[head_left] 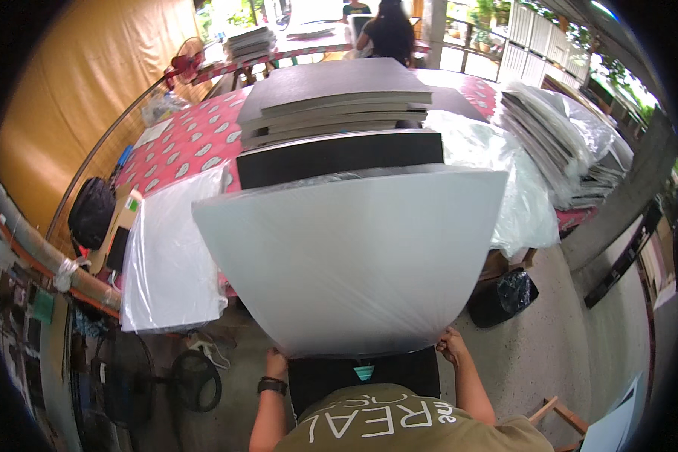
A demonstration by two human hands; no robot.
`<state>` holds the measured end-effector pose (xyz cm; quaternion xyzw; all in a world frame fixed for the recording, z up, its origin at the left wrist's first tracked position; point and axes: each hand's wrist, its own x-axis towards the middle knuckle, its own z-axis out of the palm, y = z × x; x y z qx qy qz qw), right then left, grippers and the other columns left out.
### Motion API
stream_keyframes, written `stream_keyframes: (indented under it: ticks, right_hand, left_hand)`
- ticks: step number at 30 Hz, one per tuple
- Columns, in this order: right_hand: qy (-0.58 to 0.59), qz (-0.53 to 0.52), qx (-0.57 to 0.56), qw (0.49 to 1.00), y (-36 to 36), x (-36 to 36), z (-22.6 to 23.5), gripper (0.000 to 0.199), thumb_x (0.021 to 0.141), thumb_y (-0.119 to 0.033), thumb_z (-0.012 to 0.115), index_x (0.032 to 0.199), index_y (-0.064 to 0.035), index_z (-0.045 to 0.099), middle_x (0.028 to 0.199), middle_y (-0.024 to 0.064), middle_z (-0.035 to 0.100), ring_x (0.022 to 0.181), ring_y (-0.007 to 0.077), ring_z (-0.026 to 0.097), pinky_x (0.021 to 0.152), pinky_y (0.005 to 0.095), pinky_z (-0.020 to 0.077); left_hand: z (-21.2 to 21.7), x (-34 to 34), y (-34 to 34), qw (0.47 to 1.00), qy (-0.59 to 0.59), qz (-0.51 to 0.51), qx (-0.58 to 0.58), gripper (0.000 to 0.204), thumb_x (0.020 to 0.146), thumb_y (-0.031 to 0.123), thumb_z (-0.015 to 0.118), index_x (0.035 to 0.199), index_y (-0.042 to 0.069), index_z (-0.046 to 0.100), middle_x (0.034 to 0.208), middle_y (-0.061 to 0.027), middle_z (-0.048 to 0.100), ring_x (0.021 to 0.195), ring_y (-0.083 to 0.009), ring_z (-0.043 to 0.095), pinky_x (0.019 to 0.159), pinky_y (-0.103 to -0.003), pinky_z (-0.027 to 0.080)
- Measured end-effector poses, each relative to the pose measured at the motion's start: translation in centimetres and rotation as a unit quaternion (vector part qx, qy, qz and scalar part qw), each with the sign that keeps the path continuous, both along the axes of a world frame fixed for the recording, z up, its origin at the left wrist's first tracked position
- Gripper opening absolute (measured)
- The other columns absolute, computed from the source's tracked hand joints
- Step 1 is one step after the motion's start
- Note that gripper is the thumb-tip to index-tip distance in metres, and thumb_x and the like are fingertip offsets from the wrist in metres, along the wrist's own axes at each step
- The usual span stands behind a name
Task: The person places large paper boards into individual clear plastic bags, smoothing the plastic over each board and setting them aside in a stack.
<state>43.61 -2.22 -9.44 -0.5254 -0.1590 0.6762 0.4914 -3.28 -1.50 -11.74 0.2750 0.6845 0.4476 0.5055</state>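
A large white panel in a clear plastic sleeve reaches from the table's near edge toward my body, its near end close to my waist. At its near left corner, my left hand is closed on the edge, with the fingers partly hidden. My right hand pinches the sleeve edge at the near right corner with bent fingers. Just behind the panel stands the dark side of a black panel. Beyond that rises a stack of thick grey-topped panels.
Left on the red patterned table lies another plastic-wrapped white panel. Loose clear plastic and a pile of wrapped panels lie at right. A black bin stands below. Another person is at the far end.
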Motion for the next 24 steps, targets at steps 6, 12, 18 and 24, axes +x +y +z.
stream_keyframes:
  ticks: [6,12,18,24]
  right_hand:
    - [-0.183,0.017,-0.01,0.983,1.9,-0.9,-3.2,0.01,0.079,-0.01,0.042,0.086,-0.006,0.049,0.067,0.0026,0.047,0.052,0.0122,0.043,0.046,0.0262,0.0356]
    - [-0.288,0.024,0.283,0.915,1.1,7.4,-19.1,0.029,0.079,-0.03,0.058,0.095,-0.0056,0.055,0.08,0.0072,0.058,0.074,0.0147,0.055,0.066,0.0285,0.0447]
    - [-0.475,0.05,0.105,0.872,1.4,2.4,-12.1,0.028,0.076,-0.031,0.061,0.089,-0.0059,0.057,0.083,0.0086,0.06,0.077,0.0161,0.056,0.067,0.0289,0.0436]
    - [-0.389,0.077,0.108,0.912,2.4,2.5,-10.0,0.031,0.076,-0.028,0.06,0.094,-0.0043,0.055,0.083,0.0102,0.059,0.076,0.0175,0.056,0.068,0.0317,0.0445]
  left_hand:
    - [5.5,2.1,2.3,0.949,-0.139,0.058,0.278,0.043,0.078,0.028,0.053,0.108,-0.003,0.046,0.098,-0.0132,0.056,0.091,-0.0198,0.053,0.083,-0.031,0.039]
    - [8.8,2.4,6.2,0.759,-0.443,-0.198,0.434,0.042,0.081,0.026,0.053,0.111,-0.003,0.044,0.095,-0.016,0.055,0.09,-0.0241,0.052,0.081,-0.03,0.041]
    - [9.2,-0.6,-1.9,0.899,0.297,-0.145,0.287,0.03,0.081,0.018,0.051,0.106,0.002,0.051,0.1,-0.0095,0.056,0.092,-0.0181,0.054,0.081,-0.032,0.041]
    - [9.3,1.8,-2.1,0.887,0.298,-0.142,0.323,0.026,0.075,0.013,0.059,0.099,0.002,0.055,0.097,-0.0068,0.057,0.087,-0.0144,0.053,0.076,-0.03,0.042]
